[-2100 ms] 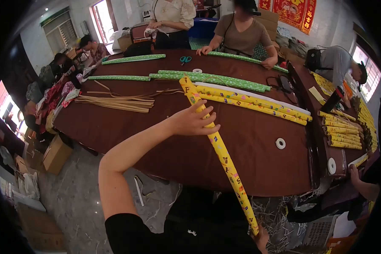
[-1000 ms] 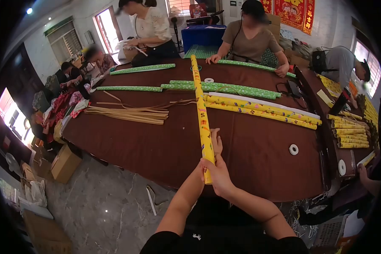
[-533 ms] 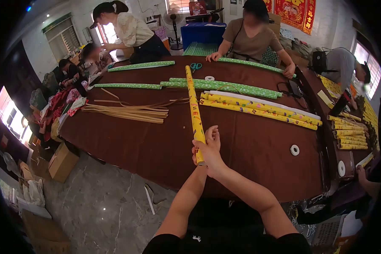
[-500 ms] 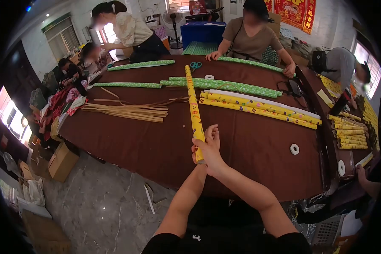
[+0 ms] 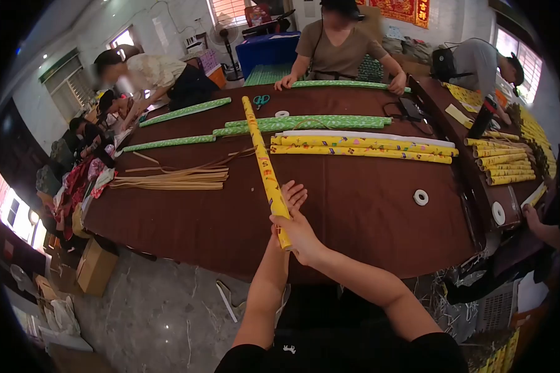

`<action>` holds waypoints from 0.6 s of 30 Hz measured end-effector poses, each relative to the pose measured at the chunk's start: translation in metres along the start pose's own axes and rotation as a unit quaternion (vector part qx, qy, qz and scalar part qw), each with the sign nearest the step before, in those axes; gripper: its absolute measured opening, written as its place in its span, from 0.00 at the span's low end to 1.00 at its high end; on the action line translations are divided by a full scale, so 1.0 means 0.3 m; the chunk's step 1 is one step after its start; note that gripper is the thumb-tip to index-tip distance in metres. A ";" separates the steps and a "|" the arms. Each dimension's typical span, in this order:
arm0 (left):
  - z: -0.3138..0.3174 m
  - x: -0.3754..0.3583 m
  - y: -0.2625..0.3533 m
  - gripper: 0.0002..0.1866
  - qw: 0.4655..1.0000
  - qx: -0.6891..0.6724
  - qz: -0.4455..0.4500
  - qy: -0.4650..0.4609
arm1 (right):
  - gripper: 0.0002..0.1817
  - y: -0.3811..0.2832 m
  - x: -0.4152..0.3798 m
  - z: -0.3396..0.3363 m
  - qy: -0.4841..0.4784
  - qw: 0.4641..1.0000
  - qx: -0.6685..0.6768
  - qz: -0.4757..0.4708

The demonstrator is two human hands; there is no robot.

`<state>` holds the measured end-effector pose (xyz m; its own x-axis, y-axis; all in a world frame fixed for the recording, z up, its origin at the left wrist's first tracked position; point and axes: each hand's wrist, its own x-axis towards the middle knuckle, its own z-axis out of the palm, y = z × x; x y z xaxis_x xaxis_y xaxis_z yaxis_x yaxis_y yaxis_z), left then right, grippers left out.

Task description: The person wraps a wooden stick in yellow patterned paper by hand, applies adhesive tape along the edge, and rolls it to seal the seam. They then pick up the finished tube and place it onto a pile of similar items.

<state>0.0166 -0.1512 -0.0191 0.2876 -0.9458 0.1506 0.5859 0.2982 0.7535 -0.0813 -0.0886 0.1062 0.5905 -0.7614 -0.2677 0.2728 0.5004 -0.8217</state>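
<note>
A long roll of yellow patterned wrapping paper (image 5: 264, 165) slants up and away from me above the brown-covered table. Near its lower end, my right hand (image 5: 297, 235) is closed around it, thumb across the front. Behind the roll is my left hand (image 5: 294, 194), partly hidden by it, with its palm turned up and fingers spread. My forearms overlap at the wrists in this view. Beyond the hands, more yellow rolls (image 5: 361, 149) lie side by side, with a white strip along their far side.
Green patterned rolls (image 5: 305, 124), teal scissors (image 5: 262, 101), a white tape roll (image 5: 421, 198) and a bundle of tan strips (image 5: 174, 179) lie on the table (image 5: 186, 217). A person (image 5: 342, 50) across handles a green roll. Short yellow rolls (image 5: 504, 165) are stacked on the right.
The view has shifted. My left fingers have spread further apart behind the roll, which my right hand still grips. The person at far left has bent lower over the table.
</note>
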 end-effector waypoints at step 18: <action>-0.048 0.000 0.011 0.57 0.959 -0.174 0.089 -0.207 | 0.15 0.056 0.078 0.040 0.011 1.000 -0.012 -0.008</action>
<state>0.0295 -0.1486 -0.0259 0.1236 -0.8251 0.5512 0.7939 0.4155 0.4440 -0.0536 -0.0930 0.0922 0.5687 -0.7787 -0.2651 0.2640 0.4780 -0.8377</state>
